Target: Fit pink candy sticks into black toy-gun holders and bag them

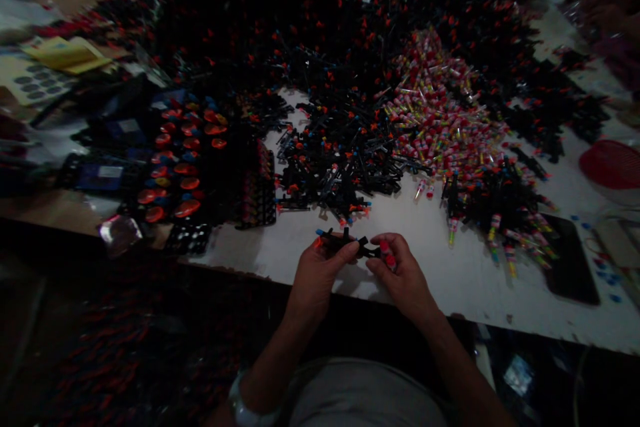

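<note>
Close to the table's front edge, my left hand [314, 280] is closed round a small black toy gun [364, 244] with a blue tip and a bit of orange. The gun lies sideways, its blue tip to the left. At its right end my right hand [407, 280] pinches a small tube with red ends [386, 255], partly hidden by the fingers. Whether tube and gun are joined cannot be made out. Just beyond my hands lies a pile of similar black toy guns [340, 167]. Clear tubes with red caps and coloured contents [445, 113] are heaped to its right.
A large dark heap of toy guns [280, 7] covers the back of the table. Black trays with orange and blue pieces [187, 167] stand left. At the right lie a dark phone [573, 267], a red round mesh item [610, 163] and more guns with tubes [500, 213].
</note>
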The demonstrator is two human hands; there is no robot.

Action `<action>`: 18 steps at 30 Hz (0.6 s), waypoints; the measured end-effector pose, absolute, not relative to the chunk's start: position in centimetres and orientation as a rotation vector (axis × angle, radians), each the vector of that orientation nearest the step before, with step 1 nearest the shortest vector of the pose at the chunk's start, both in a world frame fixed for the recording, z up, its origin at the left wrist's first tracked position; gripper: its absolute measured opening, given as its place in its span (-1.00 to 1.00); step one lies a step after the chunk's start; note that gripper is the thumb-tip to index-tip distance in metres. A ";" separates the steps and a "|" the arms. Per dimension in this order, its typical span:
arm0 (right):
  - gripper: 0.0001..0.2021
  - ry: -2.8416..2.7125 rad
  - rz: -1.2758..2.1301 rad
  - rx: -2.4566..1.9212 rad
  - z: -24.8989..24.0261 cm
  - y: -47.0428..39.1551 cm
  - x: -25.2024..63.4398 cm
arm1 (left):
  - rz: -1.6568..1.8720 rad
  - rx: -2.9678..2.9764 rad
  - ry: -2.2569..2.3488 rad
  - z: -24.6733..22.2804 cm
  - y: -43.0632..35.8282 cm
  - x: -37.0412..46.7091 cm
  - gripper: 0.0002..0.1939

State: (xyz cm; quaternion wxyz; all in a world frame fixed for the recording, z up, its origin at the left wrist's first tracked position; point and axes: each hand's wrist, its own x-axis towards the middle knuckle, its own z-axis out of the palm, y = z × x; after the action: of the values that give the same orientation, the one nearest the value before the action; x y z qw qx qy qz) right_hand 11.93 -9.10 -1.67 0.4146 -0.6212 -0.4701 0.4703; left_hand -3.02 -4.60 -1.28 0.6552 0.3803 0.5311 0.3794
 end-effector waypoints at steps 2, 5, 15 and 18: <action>-0.72 -1.292 1.077 -1.621 -1.9 -9.4 12.5 | 0.907 0.828 1.219 -1.4 -4.6 -2.8 -0.76; -0.77 -1.473 0.900 -1.659 -2.4 -9.5 13.6 | 0.931 0.812 1.225 -1.3 -4.5 -2.7 -0.78; -0.78 -1.652 0.764 -1.506 -3.0 -9.2 14.2 | 0.919 0.851 1.262 -0.9 -4.4 -2.7 -0.80; -0.78 -1.710 0.776 -1.472 -2.8 -9.3 14.2 | 0.925 0.857 1.276 -0.9 -4.5 -2.6 -0.81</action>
State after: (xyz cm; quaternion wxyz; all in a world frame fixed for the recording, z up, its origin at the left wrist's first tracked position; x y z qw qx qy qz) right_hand 14.16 -9.26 -2.84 0.3691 -0.5734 -0.6661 0.3022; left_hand -2.63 -4.48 -0.91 0.6238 0.3734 0.5559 0.4030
